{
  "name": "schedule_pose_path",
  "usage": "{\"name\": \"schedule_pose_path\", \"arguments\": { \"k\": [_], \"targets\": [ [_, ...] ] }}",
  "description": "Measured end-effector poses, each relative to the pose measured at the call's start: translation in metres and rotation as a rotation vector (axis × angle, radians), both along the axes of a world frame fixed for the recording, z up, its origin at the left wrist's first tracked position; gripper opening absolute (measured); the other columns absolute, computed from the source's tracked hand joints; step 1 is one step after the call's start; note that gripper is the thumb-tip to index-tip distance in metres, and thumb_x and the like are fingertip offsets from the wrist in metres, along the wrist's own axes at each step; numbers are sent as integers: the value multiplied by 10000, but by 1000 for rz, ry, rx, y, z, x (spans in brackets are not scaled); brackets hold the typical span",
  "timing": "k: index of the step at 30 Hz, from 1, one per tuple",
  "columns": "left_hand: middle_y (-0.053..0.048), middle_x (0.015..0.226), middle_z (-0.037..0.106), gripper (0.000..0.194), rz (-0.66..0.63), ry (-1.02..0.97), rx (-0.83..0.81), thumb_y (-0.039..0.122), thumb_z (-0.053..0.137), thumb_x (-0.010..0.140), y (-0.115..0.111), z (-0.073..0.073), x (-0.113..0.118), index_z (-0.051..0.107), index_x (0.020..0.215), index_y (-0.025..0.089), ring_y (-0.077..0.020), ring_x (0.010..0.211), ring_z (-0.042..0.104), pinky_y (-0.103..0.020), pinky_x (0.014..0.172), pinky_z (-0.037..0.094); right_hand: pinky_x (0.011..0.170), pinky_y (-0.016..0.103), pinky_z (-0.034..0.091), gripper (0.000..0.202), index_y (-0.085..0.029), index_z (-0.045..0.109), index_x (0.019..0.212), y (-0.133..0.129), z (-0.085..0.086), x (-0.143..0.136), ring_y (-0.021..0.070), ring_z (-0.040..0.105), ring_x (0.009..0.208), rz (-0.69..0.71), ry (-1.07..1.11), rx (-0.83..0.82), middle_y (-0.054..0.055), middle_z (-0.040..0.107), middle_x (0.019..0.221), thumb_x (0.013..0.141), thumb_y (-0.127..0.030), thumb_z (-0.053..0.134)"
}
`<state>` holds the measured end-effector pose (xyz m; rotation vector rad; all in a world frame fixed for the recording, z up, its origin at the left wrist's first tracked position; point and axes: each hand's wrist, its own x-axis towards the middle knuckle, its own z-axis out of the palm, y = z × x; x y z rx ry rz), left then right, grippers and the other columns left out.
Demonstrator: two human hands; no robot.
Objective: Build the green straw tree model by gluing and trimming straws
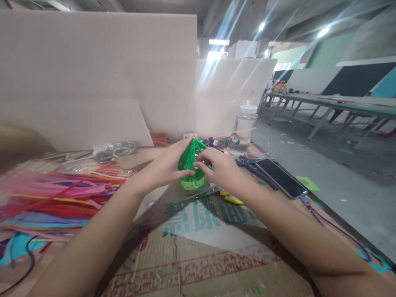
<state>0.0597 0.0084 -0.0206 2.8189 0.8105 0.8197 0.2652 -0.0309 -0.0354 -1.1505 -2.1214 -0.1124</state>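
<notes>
A green piece made of thin strips (pixel 187 159), with a flat many-sided base, stands on the cardboard between my hands; its exact kind I cannot make out. My left hand (pixel 171 162) wraps the piece from the left, thumb across its front and fingers along its far side. On the other side, my right hand (pixel 218 166) has its fingers curled in a pinch against the strips. What sits between those fingertips is too small to tell. Just below the right hand lie scissors with yellow handles (pixel 233 198), their blades pointing left.
Bundles of coloured fuzzy strips (pixel 69 200) spread across the left side. A phone (pixel 281 178) with a cable lies at right, beside blue-handled pliers (pixel 257 170). A clear water bottle (pixel 242 130) stands behind. White boards (pixel 99 71) wall off the back; printed cardboard (pixel 187 260) covers the front.
</notes>
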Motion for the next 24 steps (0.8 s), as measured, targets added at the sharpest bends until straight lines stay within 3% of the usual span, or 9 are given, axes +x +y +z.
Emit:
{"name": "schedule_pose_path", "arguments": {
  "k": [8, 14, 16, 18, 20, 22, 24],
  "targets": [
    [-148, 1602, 290, 980, 25, -4, -1, 360, 733, 808, 2, -1, 0, 128, 1565, 218, -297, 1453, 333, -441, 1195, 290, 679, 258, 370, 117, -177, 645, 855, 0, 2, 0, 145, 574, 750, -7, 34, -9, 21, 653, 817, 909, -281, 639],
    [-146, 1636, 191, 1111, 29, -37, -130, 524, 754, 759, 4, 1, -11, 66, 1577, 223, -301, 1484, 263, -453, 1202, 262, 617, 256, 359, 177, -168, 650, 828, 6, 18, 17, 131, 533, 650, -58, 180, -56, 14, 648, 738, 924, -293, 570],
    [-154, 1612, 264, 992, 73, -73, -143, 542, 687, 816, 1, 6, -12, 136, 1567, 203, -291, 1463, 312, -458, 1184, 292, 625, 259, 372, 137, -164, 676, 900, 12, 20, 26, 136, 548, 662, -78, 190, -70, 25, 676, 780, 909, -257, 575],
    [-140, 1513, 443, 719, 108, -138, -99, 501, 593, 896, -3, 13, -12, 343, 1492, 187, -263, 1378, 441, -430, 1139, 358, 634, 261, 385, 169, -166, 692, 1004, 20, 18, 33, 141, 565, 679, -90, 199, -107, 40, 703, 843, 904, -229, 571],
    [-106, 1299, 629, 422, 169, -209, -34, 439, 497, 955, -5, 19, -13, 580, 1274, 176, -233, 1212, 577, -383, 1049, 439, 651, 263, 402, 227, -173, 690, 1093, 27, 15, 39, 145, 586, 703, -88, 193, -158, 56, 722, 916, 914, -218, 558],
    [-75, 1104, 707, 332, 270, -248, 1, 379, 434, 974, -6, 23, -15, 674, 1080, 177, -215, 1052, 643, -346, 953, 483, 683, 265, 423, 262, -180, 679, 1150, 32, 10, 42, 150, 613, 745, -79, 172, -227, 67, 732, 989, 930, -242, 552],
    [-51, 1015, 735, 328, 382, -247, -14, 331, 419, 959, -4, 24, -19, 701, 1047, 187, -206, 951, 668, -324, 889, 496, 702, 261, 431, 273, -185, 675, 1163, 36, 6, 44, 156, 630, 782, -80, 143, -293, 67, 736, 1005, 931, -282, 567]
  ]
}}
